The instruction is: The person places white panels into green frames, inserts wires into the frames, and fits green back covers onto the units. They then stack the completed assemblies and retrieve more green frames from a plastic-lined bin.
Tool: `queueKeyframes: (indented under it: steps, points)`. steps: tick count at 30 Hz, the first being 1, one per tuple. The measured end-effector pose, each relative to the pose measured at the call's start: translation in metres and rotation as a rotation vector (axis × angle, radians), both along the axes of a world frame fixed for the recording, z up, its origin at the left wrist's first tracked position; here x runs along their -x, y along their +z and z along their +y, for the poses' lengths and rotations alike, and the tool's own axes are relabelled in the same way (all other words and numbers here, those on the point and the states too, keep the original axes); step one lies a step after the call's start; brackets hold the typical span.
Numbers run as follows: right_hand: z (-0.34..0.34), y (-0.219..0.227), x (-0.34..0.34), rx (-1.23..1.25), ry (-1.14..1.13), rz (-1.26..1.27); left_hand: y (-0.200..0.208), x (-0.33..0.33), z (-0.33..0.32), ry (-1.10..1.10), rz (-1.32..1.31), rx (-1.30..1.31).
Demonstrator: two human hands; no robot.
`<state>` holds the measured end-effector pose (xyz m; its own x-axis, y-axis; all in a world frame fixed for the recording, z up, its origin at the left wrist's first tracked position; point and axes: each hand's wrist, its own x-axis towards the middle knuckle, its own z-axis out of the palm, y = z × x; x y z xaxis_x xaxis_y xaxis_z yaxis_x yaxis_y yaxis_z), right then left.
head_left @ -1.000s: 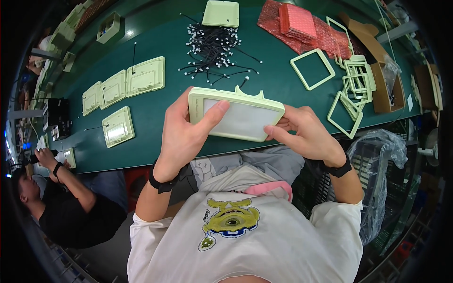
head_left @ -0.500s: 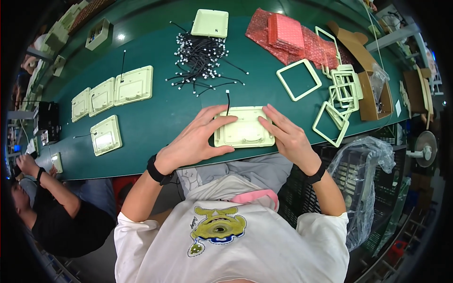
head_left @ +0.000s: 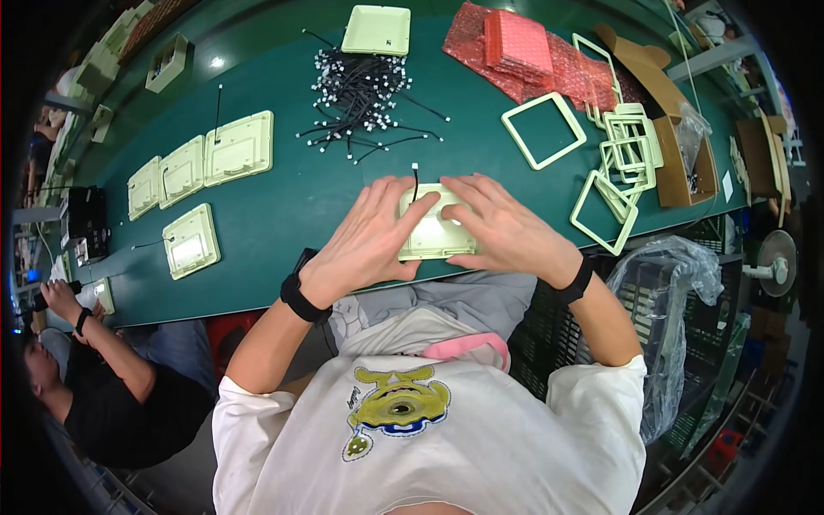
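A cream plastic cover lies at the near edge of the green table, its inner side with a raised middle facing up. My left hand grips its left side, thumb on the inner face. Opposite, my right hand holds the right side, its thumb also on the face and its fingers over the far edge. A short black cable with a white connector sticks up past the far edge, between my hands. My hands hide much of the cover.
Beyond lies a pile of black cables below another cover. Several covers rest at the left. At the right are cream frames, red bubble wrap and a cardboard box. A co-worker sits at the left.
My right hand has shifted left and now covers more of the cover's right side. My left hand has moved slightly to the right.
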<state>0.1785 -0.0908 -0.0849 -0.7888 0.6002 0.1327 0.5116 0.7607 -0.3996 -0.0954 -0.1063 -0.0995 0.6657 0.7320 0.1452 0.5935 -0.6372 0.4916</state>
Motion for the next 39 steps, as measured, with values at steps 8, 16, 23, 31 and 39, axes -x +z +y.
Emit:
queueKeyframes:
  steps: [8, 16, 23, 31, 39]
  points:
    - [0.037, 0.026, -0.005, 0.521, -0.052, 0.049, 0.003, 0.007, 0.014, 0.002, -0.189, 0.099]
    - [0.028, 0.014, -0.04, 0.246, -0.442, 0.443, 0.013, 0.012, 0.036, 0.071, -0.448, 0.387]
    - [-0.022, 0.007, -0.02, 0.158, -0.431, 0.103, 0.013, 0.04, 0.037, 0.558, -0.962, 0.759]
    - [-0.005, -0.005, 0.047, 0.005, -0.296, 0.189, 0.02, 0.067, -0.011, 0.781, -1.096, 0.563]
    - [0.027, -0.035, 0.087, 0.067, -0.225, 0.251, 0.004, 0.097, -0.03, 0.716, -0.454, 0.043]
